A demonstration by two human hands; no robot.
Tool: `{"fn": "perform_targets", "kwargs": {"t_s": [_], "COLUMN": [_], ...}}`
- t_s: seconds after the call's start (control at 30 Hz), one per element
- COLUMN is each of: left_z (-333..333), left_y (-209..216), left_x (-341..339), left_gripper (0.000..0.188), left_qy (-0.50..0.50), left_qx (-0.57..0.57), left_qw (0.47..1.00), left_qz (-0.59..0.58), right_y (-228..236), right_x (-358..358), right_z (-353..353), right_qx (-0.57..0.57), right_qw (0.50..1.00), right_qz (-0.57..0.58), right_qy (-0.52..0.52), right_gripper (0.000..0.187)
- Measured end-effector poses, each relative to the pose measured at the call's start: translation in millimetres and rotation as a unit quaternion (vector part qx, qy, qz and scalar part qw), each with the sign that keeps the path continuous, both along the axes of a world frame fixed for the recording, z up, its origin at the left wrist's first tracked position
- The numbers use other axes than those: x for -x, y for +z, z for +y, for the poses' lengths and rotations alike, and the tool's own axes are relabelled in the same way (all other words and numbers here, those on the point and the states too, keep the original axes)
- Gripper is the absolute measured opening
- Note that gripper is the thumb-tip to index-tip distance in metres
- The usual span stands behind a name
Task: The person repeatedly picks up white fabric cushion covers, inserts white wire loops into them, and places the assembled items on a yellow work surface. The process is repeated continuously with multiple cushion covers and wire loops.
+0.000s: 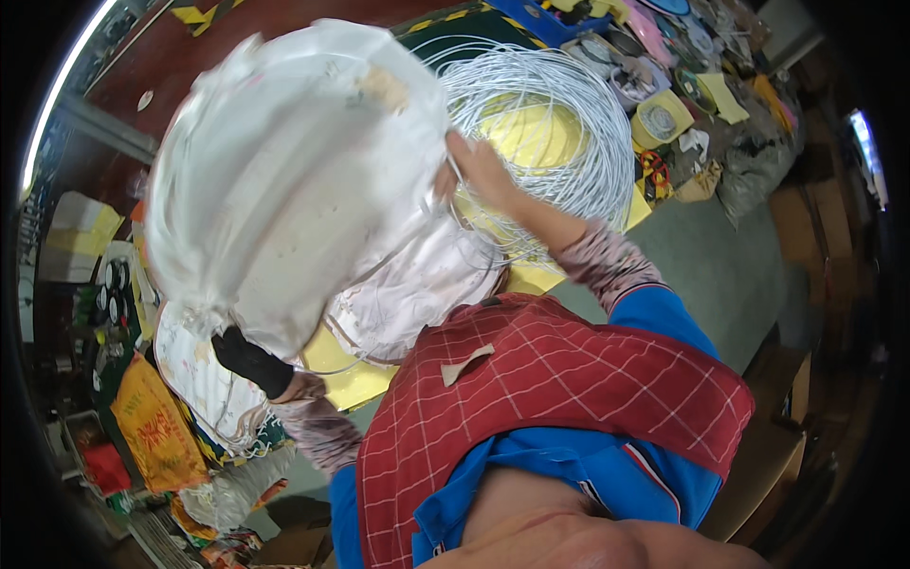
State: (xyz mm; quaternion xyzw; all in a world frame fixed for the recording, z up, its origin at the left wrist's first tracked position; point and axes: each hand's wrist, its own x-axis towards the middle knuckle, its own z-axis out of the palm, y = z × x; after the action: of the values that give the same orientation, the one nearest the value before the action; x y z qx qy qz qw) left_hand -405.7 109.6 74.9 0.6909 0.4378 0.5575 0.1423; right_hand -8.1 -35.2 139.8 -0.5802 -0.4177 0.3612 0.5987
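Observation:
A large round piece of white fabric (313, 199) is raised over the left of the work table, its outer edge smeared by motion. My left hand (248, 361), in a black glove, grips its gathered lower edge. At its right edge my bare right hand (485, 174) is closed on the rim, with a thin white strand by the fingers. Beneath lies a smaller round white fabric piece (408, 294) with a wire-like edge. Just beyond my right hand is a big coil of white wire (578, 123), around a yellow surface (531, 131).
Another white fabric piece (194, 365) lies at the left, near an orange bag (159, 422). A blue crate (550, 24) and yellow tub (661, 120) with small parts stand at the far right. Cardboard boxes (758, 465) line the right side.

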Motion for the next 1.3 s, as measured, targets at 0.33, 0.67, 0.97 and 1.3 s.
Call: {"fn": "perform_targets", "kwargs": {"t_s": [0.33, 0.67, 0.97, 1.3], "left_z": [-32.0, -11.7, -63.8, -118.1], "left_y": [47.7, -10.3, -23.2, -107.8], "left_x": [65.7, 27.3, -287.6, -188.3], "left_gripper": [0.049, 0.054, 0.054, 0.021], "left_qy": [0.319, 0.163, -0.179, -0.450], "left_qx": [-0.138, 0.084, -0.027, 0.158], "left_qw": [0.937, 0.917, 0.977, 0.812], "left_qz": [0.040, 0.355, 0.116, 0.335], "right_y": [-190.9, -223.0, -66.7, 41.7], "right_x": [-207.5, -291.5, -65.1, -103.6], "right_z": [43.7, 93.7, 121.7, 17.4], "right_qx": [0.132, 0.013, -0.123, -0.055], "right_qw": [0.968, 0.926, 0.977, 0.982], "right_qz": [0.089, 0.249, 0.107, 0.163], "right_qy": [-0.195, -0.283, 0.135, 0.081], "right_gripper": [0.038, 0.029, 0.022, 0.043]}}
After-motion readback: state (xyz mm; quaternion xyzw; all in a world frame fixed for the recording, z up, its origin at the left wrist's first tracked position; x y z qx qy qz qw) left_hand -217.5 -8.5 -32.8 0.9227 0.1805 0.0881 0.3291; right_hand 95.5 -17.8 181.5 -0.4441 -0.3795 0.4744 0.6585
